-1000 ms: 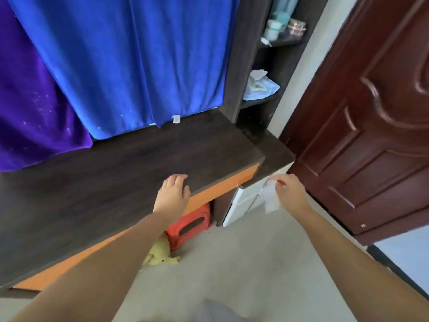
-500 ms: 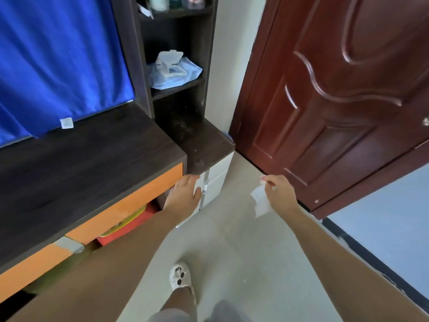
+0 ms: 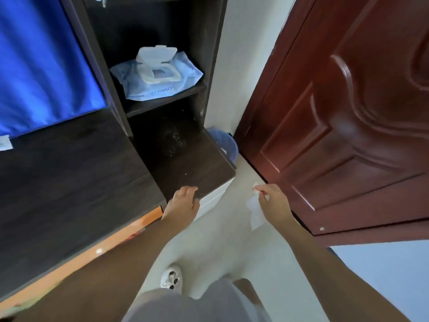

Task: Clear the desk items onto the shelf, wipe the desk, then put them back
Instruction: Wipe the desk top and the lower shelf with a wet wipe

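The dark wooden desk (image 3: 69, 187) fills the left half, its top bare. To its right stands the dark shelf unit (image 3: 162, 105); a blue wet-wipe pack (image 3: 157, 77) with its white lid flipped up lies on one shelf. My left hand (image 3: 183, 203) rests with loose fingers on the front edge of the low ledge (image 3: 192, 168) under the shelves. My right hand (image 3: 271, 203) pinches a white wipe (image 3: 255, 212) that hangs down over the floor, in front of the door.
A red-brown door (image 3: 336, 112) stands close on the right. A blue-lined bin (image 3: 226, 145) sits in the corner between ledge and door. Blue curtain (image 3: 39, 66) hangs behind the desk. My white slipper (image 3: 171, 277) is on the pale floor.
The view has swung right from the desk toward the shelf and door. My left hand left the desk top and reached the ledge's edge. My right hand kept hold of the wipe.
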